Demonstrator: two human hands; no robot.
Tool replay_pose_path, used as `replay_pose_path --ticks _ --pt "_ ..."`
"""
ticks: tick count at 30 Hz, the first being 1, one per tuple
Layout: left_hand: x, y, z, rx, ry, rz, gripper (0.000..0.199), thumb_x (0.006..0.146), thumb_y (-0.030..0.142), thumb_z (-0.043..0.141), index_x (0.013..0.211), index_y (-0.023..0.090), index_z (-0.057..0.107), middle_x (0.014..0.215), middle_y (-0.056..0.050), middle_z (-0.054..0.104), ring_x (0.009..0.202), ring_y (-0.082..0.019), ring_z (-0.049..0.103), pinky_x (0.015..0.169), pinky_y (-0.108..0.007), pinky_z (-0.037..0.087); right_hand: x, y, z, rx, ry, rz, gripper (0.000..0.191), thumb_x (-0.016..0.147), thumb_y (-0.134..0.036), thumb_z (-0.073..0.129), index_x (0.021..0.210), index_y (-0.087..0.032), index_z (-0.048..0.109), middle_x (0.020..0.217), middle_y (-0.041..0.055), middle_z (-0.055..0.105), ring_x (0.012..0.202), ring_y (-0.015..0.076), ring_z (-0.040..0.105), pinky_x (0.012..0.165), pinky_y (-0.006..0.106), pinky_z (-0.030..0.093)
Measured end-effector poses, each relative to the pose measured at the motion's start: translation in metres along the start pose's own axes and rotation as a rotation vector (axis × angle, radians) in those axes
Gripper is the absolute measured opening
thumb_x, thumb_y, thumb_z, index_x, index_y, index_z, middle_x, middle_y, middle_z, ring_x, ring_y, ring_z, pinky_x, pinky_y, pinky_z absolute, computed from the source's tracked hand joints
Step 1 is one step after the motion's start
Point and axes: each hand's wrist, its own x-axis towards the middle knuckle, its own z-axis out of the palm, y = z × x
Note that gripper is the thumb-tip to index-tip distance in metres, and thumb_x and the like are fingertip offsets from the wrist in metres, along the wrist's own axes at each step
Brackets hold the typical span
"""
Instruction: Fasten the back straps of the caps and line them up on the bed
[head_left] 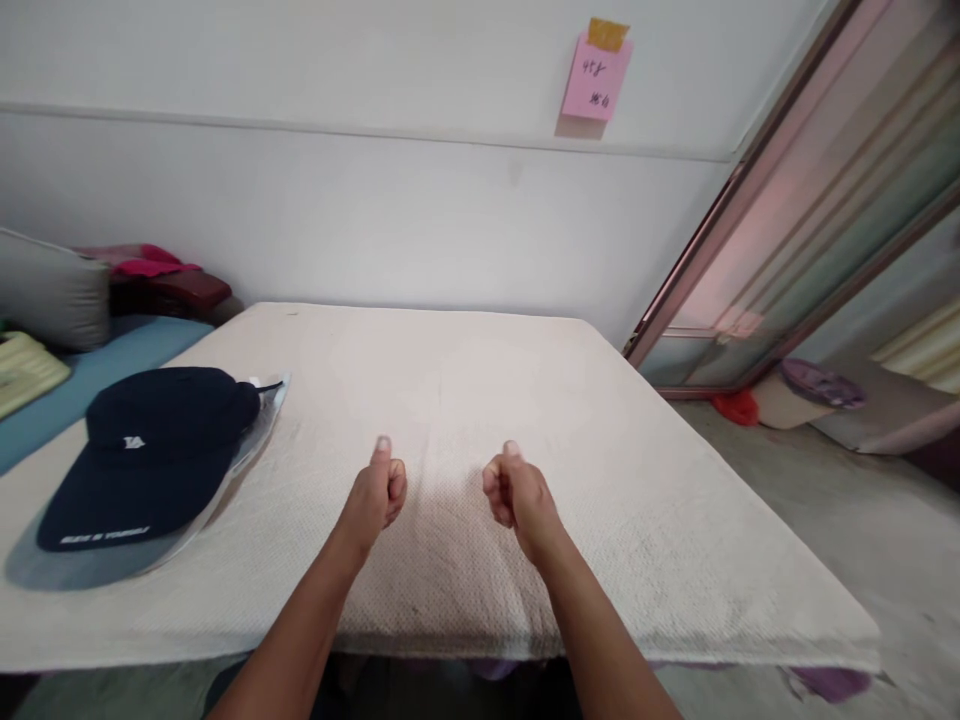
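Over the front half of a cloth-covered table (pixel 450 370), my left hand (pixel 379 490) is curled into a fist with its thumb pointing up. My right hand (pixel 521 495) makes the same thumb-up fist a little way to the right, and a gap separates the two. Neither fist shows anything in it. To the left lies a dark navy cap (pixel 161 430) with white lettering on its brim, nearer to my left hand than to my right. Under the cap a clear plastic sheet or bag (pixel 259 430) sticks out; its exact kind is unclear.
A blue seat (pixel 139 340) with a grey cushion (pixel 52 290) adjoins the table's left side. Behind the table stands a white wall (pixel 360 220) bearing a taped pink note (pixel 598 78). Right of the table are a glass sliding door (pixel 757 290) and a bin (pixel 787 397) on the floor.
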Motion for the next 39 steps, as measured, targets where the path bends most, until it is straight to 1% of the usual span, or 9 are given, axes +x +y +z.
replay_pose_path --ticks 3,5,9,12,15,19,24,30,39 --pt "0.002 -0.007 -0.005 0.122 -0.006 -0.003 0.038 0.083 0.041 0.041 0.051 0.020 0.039 0.042 0.007 0.031 0.036 -0.008 0.027 0.038 -0.022 0.020 0.006 0.014 0.004 -0.334 -0.095 0.093 0.029 0.084 -0.032 0.042 0.062 -0.016 0.051 0.051 -0.0020 0.046 0.040 0.0073 0.038 0.042 0.021 0.026" --pt "0.002 -0.011 -0.011 0.147 -0.016 -0.013 0.027 0.080 0.030 0.044 0.055 0.019 0.047 0.046 0.005 0.041 0.038 -0.008 0.032 0.039 -0.021 0.024 0.009 0.026 0.009 -0.542 -0.131 0.095 0.018 0.078 -0.016 0.042 0.064 -0.017 0.052 0.054 -0.0011 0.051 0.045 0.0078 0.042 0.046 0.021 0.029" --pt "0.002 -0.015 -0.029 -0.037 0.105 -0.077 0.007 0.073 0.017 0.052 0.074 0.015 0.059 0.066 -0.001 0.059 0.049 -0.009 0.050 0.043 -0.019 0.035 0.013 0.040 0.023 -0.766 -0.224 -0.001 0.020 0.068 -0.002 0.039 0.064 -0.017 0.052 0.059 0.0000 0.055 0.053 0.0089 0.045 0.053 0.022 0.028" --pt "0.005 -0.014 -0.050 -0.485 0.279 -0.122 0.009 0.071 0.013 0.060 0.080 0.012 0.061 0.071 -0.004 0.062 0.054 -0.010 0.054 0.044 -0.018 0.040 0.016 0.043 0.037 -0.910 -0.305 -0.071 0.019 0.068 -0.002 0.040 0.059 -0.016 0.050 0.062 0.0015 0.056 0.057 0.0099 0.045 0.053 0.024 0.026" --pt "0.008 -0.016 -0.075 -0.824 0.451 -0.128 0.006 0.073 0.007 0.055 0.073 0.011 0.059 0.065 -0.003 0.059 0.051 -0.009 0.054 0.042 -0.016 0.041 0.019 0.048 0.051 -1.052 -0.343 -0.087 0.019 0.071 -0.004 0.042 0.058 -0.016 0.047 0.063 0.0024 0.056 0.056 0.0102 0.043 0.051 0.025 0.022" --pt "0.006 -0.025 -0.107 -0.964 0.654 -0.116 0.017 0.074 0.001 0.043 0.066 0.013 0.052 0.062 -0.002 0.057 0.049 -0.007 0.055 0.042 -0.015 0.044 0.021 0.054 0.065 -1.168 -0.367 -0.092 0.020 0.075 -0.006 0.041 0.058 -0.016 0.046 0.062 0.0028 0.055 0.054 0.0108 0.041 0.050 0.027 0.019" --pt "-0.003 -0.035 -0.140 -1.060 0.861 -0.115 0.019 0.077 0.002 0.039 0.066 0.015 0.048 0.061 -0.002 0.057 0.050 -0.008 0.056 0.045 -0.017 0.047 0.021 0.051 0.075 -1.188 -0.362 -0.094 0.021 0.079 -0.008 0.040 0.061 -0.016 0.047 0.063 0.0036 0.056 0.054 0.0114 0.042 0.051 0.027 0.019" --pt "-0.008 -0.037 -0.164 -1.092 0.944 -0.079 0.017 0.085 0.012 0.039 0.071 0.014 0.048 0.065 -0.002 0.057 0.054 -0.008 0.057 0.047 -0.016 0.046 0.024 0.049 0.081 -1.200 -0.361 -0.054 0.021 0.082 -0.010 0.039 0.066 -0.016 0.051 0.066 0.0050 0.059 0.057 0.0127 0.046 0.052 0.027 0.021" --pt "-0.008 -0.037 -0.159 -1.020 0.955 -0.024 0.020 0.087 0.015 0.038 0.070 0.015 0.047 0.061 0.000 0.056 0.048 -0.007 0.053 0.046 -0.016 0.043 0.026 0.054 0.080 -1.200 -0.356 -0.086 0.021 0.083 -0.011 0.038 0.067 -0.016 0.051 0.069 0.0058 0.060 0.059 0.0130 0.049 0.052 0.026 0.022"
